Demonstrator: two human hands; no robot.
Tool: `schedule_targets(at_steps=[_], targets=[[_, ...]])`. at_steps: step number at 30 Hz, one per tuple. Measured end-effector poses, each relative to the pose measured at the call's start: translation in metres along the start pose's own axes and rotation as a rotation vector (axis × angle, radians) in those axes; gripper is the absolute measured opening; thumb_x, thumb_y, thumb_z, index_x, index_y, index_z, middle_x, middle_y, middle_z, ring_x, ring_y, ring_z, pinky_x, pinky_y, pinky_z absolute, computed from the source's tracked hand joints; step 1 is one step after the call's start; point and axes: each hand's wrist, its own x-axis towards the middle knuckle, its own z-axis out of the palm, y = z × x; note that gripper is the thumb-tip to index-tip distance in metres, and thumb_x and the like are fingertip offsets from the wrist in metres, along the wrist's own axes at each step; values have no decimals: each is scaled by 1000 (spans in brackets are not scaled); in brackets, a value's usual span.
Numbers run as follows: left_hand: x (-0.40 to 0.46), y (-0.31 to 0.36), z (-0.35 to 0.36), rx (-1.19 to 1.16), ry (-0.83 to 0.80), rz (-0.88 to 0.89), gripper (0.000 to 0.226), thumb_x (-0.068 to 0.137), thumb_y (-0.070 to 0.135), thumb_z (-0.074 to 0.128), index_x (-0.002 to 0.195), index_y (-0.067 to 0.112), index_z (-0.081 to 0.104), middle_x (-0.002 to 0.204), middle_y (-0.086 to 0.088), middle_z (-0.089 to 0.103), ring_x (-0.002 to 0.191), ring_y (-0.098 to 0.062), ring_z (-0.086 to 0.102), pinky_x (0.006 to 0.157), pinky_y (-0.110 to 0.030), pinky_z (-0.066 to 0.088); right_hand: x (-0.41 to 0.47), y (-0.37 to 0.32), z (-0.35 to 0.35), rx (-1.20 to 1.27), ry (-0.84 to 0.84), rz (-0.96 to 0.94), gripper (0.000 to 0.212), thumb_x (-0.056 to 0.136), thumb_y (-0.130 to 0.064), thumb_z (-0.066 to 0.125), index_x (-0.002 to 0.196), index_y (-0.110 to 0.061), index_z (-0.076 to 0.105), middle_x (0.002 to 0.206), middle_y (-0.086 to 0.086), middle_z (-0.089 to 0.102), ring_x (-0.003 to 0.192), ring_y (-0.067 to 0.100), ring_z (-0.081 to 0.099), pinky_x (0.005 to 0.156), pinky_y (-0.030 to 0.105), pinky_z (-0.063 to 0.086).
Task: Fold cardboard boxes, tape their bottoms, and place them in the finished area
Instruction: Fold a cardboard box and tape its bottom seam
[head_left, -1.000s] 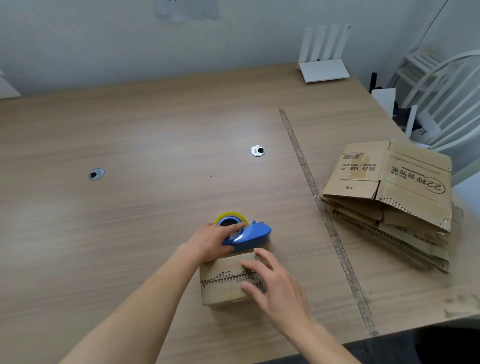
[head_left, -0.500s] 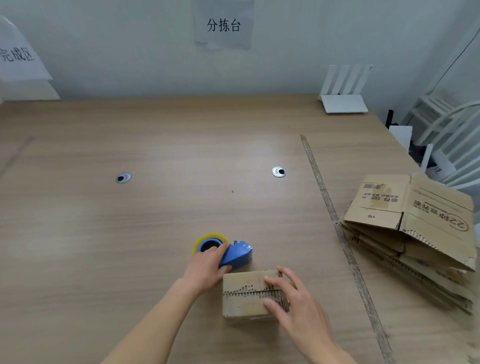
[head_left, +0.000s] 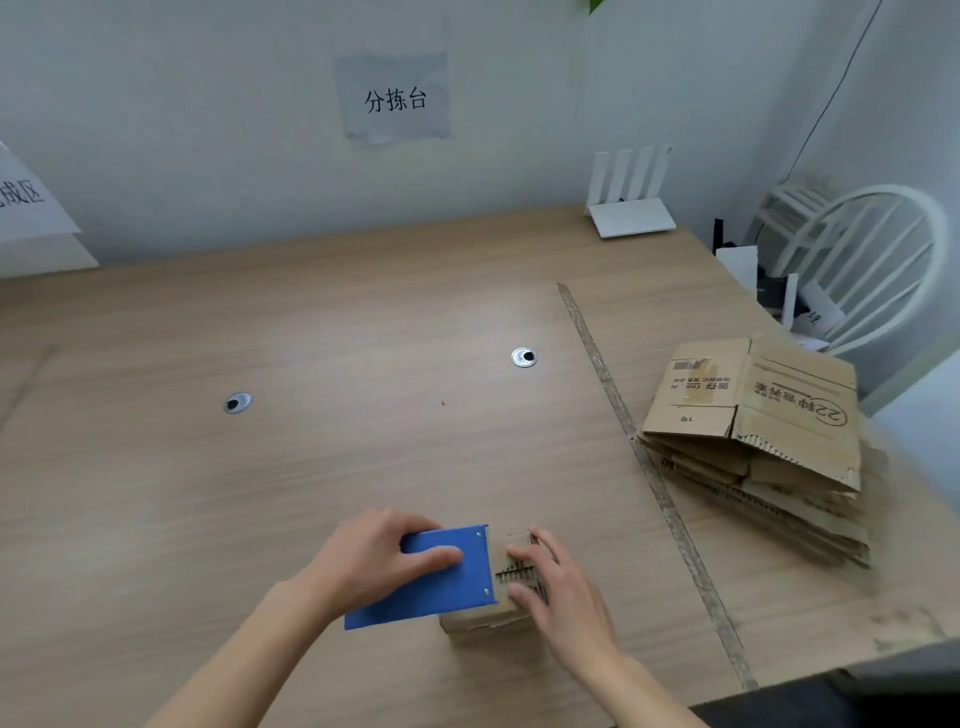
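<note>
Nearest the camera, both forearms reach in over the front of the wooden surface (head_left: 156, 493). The left hand (head_left: 363, 564) grips the blue tape dispenser (head_left: 431, 577), thumb laid across its flat blue side, other fingers curled over the far edge. The right hand (head_left: 556, 584) rests on the small folded box (head_left: 498, 597), fingers straight-ish and spread, pressing the top w/ the fingertips; it holds nothing.

Key relation: the dispenser sits just left of the box, its front edge touching or overlapping the box's left top edge; can't tell if tape has caught yet. The dispenser's long axis runs left-right, tilted a bit toward the person on the left. The seam on the box top, marked by a dark jagged line, runs roughly the same way, so the likely pull is left to right across the top, toward the right hand. The left hand is the working one; the right one steadies & prob. needs to clear the seam's path.

The box looks brown, worn, corrugated edges rough, flaps shut on top; it sits near the front edge, centre-right.

Further out: a tape strip (head_left: 634, 441) runs front to back across the surface. Right of it, well apart from the box, lies a stack of flat cardboard (head_left: 753, 431). Mid-surface, two cable grommets (head_left: 523, 357). At the far edge a white router (head_left: 631, 208); on the wall a paper sign (head_left: 395, 98).
</note>
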Motion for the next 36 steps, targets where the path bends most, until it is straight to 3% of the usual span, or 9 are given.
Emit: schedule_targets(at_steps=[5, 8, 11, 15, 17, 19, 22, 29, 36], targets=[[12, 17, 16, 90, 26, -18, 42, 84, 78, 47, 99, 46, 70, 86, 24, 67, 79, 2, 60, 64, -21, 44, -4, 1, 3, -19, 28, -29, 42, 93, -30, 64, 133, -38, 55, 154, -14, 30, 138, 9, 38, 105, 25, 42], [14, 16, 18, 89, 11, -32, 39, 82, 81, 45, 89, 48, 66, 81, 24, 66, 76, 1, 60, 61, -22, 43, -1, 2, 3, 25, 41, -58, 39, 88, -24, 68, 125, -34, 60, 120, -15, 39, 105, 5, 52, 84, 18, 43], [12, 16, 19, 101, -15, -32, 52, 77, 85, 40, 96, 45, 69, 85, 23, 68, 78, 0, 61, 66, -25, 49, 3, 2, 0, 127, 9, -16, 35, 92, -16, 64, 123, -30, 67, 99, -16, 47, 83, -1, 49, 77, 10, 37], [13, 16, 18, 94, -33, -42, 54, 75, 85, 39, 99, 46, 69, 85, 27, 67, 79, 5, 60, 66, -23, 49, 11, -1, -15, 578, -60, 265, 31, 103, -11, 48, 123, -18, 70, 96, -6, 67, 71, 6, 56, 75, 25, 51], [14, 17, 17, 106, -52, -48, 49, 79, 82, 43, 101, 47, 69, 87, 25, 68, 80, 4, 61, 68, -24, 50, 12, -3, -23, 702, -169, 301, 28, 106, -15, 47, 126, -17, 66, 90, -7, 70, 65, 3, 54, 68, 21, 50], [15, 19, 17, 133, -71, -36, 49, 82, 81, 43, 105, 47, 69, 91, 24, 69, 82, 2, 61, 71, -26, 52, 12, -4, -29, 688, -248, 278, 29, 107, -19, 46, 132, -20, 60, 92, -10, 71, 68, -4, 56, 69, 15, 47], [18, 23, 17, 168, -77, -16, 54, 80, 83, 40, 108, 47, 69, 93, 23, 69, 84, 2, 61, 74, -26, 52, 12, -4, -32, 700, -316, 281, 32, 107, -15, 47, 137, -15, 57, 102, -1, 69, 79, -6, 61, 69, 8, 44], [16, 23, 19, 170, -72, 1, 60, 76, 87, 35, 104, 46, 69, 90, 22, 69, 81, 1, 61, 71, -26, 52, 16, -3, -33, 712, -417, 268, 32, 106, -13, 48, 134, -11, 64, 110, 3, 69, 92, 7, 57, 81, 16, 45], [13, 22, 19, 158, -57, 5, 52, 77, 87, 38, 102, 52, 67, 91, 29, 67, 85, 6, 60, 67, -20, 48, 18, 1, -30, 753, -439, 263, 24, 104, -21, 55, 120, -17, 72, 94, -13, 69, 80, -4, 56, 71, 9, 42]])
